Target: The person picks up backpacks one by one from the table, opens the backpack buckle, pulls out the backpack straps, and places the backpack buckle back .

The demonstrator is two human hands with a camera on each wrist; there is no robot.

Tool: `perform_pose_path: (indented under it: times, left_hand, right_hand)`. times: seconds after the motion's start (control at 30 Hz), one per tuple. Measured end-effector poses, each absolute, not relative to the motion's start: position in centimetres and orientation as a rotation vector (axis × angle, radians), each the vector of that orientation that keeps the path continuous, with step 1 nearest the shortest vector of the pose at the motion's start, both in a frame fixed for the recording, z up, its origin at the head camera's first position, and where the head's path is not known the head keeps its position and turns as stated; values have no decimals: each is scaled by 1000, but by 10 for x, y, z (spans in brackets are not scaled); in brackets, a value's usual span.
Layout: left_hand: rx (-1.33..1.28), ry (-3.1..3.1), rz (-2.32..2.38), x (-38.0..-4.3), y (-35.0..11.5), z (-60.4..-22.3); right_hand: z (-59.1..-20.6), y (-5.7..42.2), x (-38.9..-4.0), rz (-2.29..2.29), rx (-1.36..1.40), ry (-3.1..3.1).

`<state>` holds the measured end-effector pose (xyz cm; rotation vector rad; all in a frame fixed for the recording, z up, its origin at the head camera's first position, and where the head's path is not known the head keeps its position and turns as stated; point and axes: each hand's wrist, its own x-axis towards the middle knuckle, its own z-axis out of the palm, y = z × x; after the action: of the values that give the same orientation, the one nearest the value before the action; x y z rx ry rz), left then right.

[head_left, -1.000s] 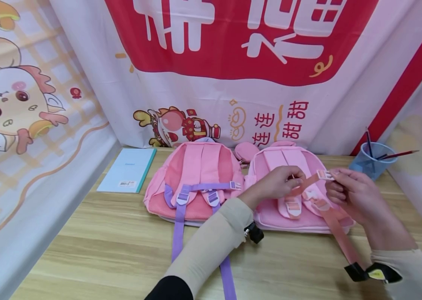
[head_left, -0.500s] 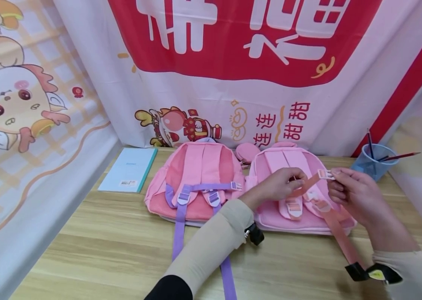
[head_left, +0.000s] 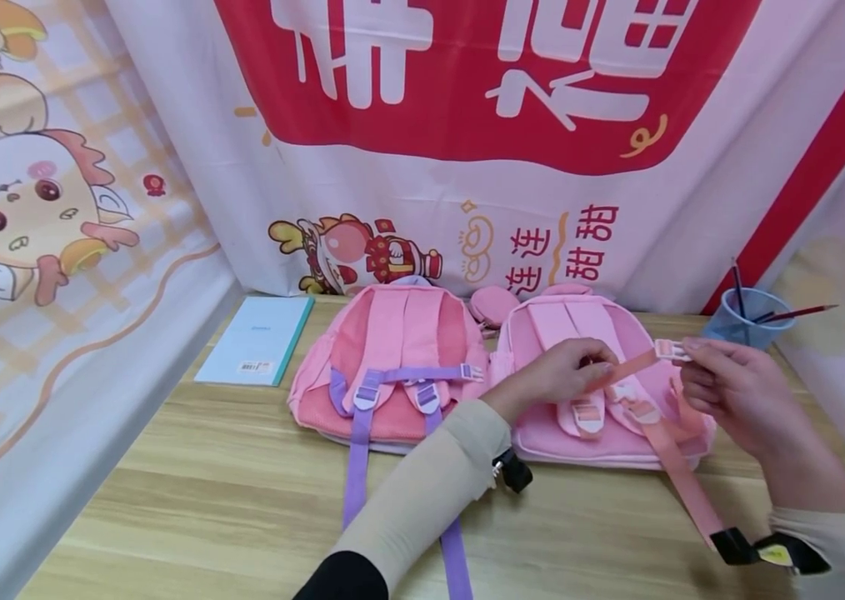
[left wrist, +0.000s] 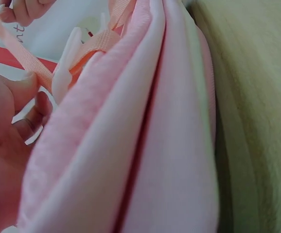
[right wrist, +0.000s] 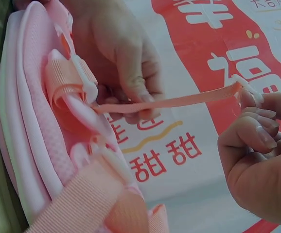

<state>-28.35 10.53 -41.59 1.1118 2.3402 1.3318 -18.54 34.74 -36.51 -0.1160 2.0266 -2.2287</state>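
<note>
A pink backpack (head_left: 542,442) lies straps-up on the table under my hands. My left hand (head_left: 561,371) pinches its thin orange strap (head_left: 631,365) between thumb and fingers. At the strap's far end, my right hand (head_left: 737,387) grips a white plastic buckle (head_left: 667,350) with thumb and forefinger. Between the hands, the strap (right wrist: 189,101) runs nearly straight in the right wrist view. The left wrist view shows the left thumb against the strap (left wrist: 26,57), beside the bag's pink side (left wrist: 111,121). A wider orange strap (head_left: 681,483) trails toward the right wrist.
Left of it lies another pink backpack (head_left: 317,379) with purple straps (head_left: 357,467) hanging toward me. A light blue notebook (head_left: 253,337) lies farther left. A blue mesh cup (head_left: 745,325) with pencils stands at the back right. Round pink pouch (head_left: 493,305) sits behind the bags.
My right hand has moved right with the buckle, and the strap between the hands now shows longer and straighter. The left hand has shifted only slightly.
</note>
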Motion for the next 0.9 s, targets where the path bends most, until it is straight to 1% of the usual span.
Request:
perform_pose_path:
  times: [0.3,0.6,0.9]
  left_hand:
    - [1101,2452,1141,-283,107,-419]
    - [1046,2522,933,-285,104,-420]
    - [1040,2551,839,-287,103,-423]
  right_hand:
    - [-365,368,-182,-2083,23,2244]
    - [-380,383,-183,-1751,263,2488]
    - [-404,403,-186,-1636,301,2515]
